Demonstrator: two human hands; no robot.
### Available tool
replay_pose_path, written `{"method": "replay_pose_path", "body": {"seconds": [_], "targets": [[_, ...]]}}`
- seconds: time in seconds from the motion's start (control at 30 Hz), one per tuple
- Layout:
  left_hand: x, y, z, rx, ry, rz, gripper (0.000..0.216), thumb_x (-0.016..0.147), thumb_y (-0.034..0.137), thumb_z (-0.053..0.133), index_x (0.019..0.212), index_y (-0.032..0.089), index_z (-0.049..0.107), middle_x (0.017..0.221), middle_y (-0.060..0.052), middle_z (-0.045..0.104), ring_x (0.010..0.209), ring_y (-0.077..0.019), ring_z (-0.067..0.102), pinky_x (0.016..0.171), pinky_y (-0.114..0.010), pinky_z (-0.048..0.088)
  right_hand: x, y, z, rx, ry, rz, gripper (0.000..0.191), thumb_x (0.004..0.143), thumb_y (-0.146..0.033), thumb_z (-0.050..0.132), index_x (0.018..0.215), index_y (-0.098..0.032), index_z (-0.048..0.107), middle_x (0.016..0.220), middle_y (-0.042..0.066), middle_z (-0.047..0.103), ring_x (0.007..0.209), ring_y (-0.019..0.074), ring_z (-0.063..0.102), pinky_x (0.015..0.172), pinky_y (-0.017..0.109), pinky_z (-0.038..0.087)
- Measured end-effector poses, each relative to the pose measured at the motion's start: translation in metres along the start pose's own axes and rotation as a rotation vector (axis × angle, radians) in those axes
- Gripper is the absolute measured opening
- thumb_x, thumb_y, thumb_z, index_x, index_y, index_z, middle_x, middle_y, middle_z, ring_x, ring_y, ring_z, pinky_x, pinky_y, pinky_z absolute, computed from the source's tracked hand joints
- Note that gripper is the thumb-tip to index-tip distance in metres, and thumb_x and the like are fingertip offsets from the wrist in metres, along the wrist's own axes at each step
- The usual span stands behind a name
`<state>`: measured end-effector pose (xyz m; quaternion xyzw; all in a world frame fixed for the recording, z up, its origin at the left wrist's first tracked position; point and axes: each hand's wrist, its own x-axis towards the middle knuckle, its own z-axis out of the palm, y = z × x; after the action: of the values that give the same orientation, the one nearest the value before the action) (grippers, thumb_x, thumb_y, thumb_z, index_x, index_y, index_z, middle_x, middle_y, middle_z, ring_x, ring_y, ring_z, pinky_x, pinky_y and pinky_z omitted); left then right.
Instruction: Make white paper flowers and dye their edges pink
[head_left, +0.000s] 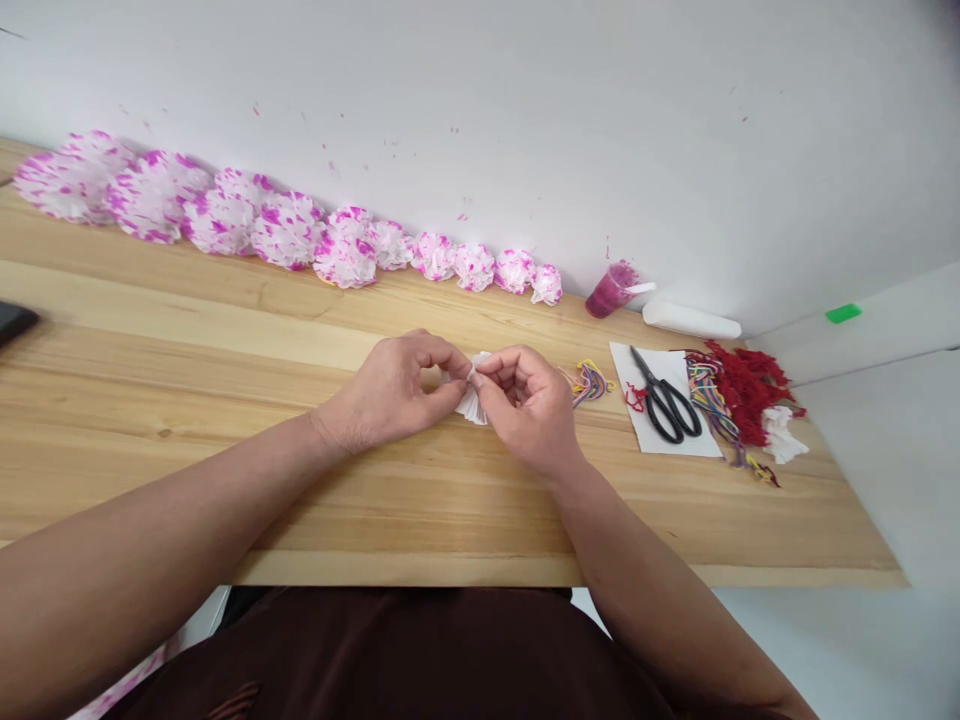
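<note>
Between my two hands is a small piece of white pleated tissue paper (474,408), fanned out at its lower end and gathered at the middle. My left hand (405,390) pinches it from the left with thumb and fingertips. From the right, my right hand (529,400) pinches the same gathered middle, its other fingers curled. The fingertips of both hands nearly meet there and hide part of the paper. Just right of my right hand lies a small bundle of coloured strings (592,382).
Pink-spotted white paper pompoms (289,230) line the wall. A cup of pink liquid (609,292) and a white roll (691,320) stand at the back right. Black-handled scissors (664,400) lie on white paper (637,432), beside red yarn (742,390). A dark object (15,322) sits far left.
</note>
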<state>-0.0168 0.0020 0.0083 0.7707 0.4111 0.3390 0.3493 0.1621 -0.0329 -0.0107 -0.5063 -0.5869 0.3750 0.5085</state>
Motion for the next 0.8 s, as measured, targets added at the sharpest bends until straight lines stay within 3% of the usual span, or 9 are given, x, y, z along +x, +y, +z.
{"method": "replay_pose_path", "body": {"seconds": [0.8], "targets": [[0.0007, 0.0031, -0.0005, 0.012, 0.018, -0.124, 0.018, 0.084, 0.036, 0.069, 0.083, 0.021, 0.078, 0.089, -0.002, 0.079, 0.086, -0.0222, 0.072, 0.084, -0.032, 0.055, -0.0002, 0.0001, -0.0006, -0.019, -0.008, 0.003, 0.009, 0.084, -0.027, 0.070, 0.090, -0.022, 0.066, 0.075, 0.000, 0.069, 0.067, 0.0132, 0.064, 0.062, 0.026, 0.052]]}}
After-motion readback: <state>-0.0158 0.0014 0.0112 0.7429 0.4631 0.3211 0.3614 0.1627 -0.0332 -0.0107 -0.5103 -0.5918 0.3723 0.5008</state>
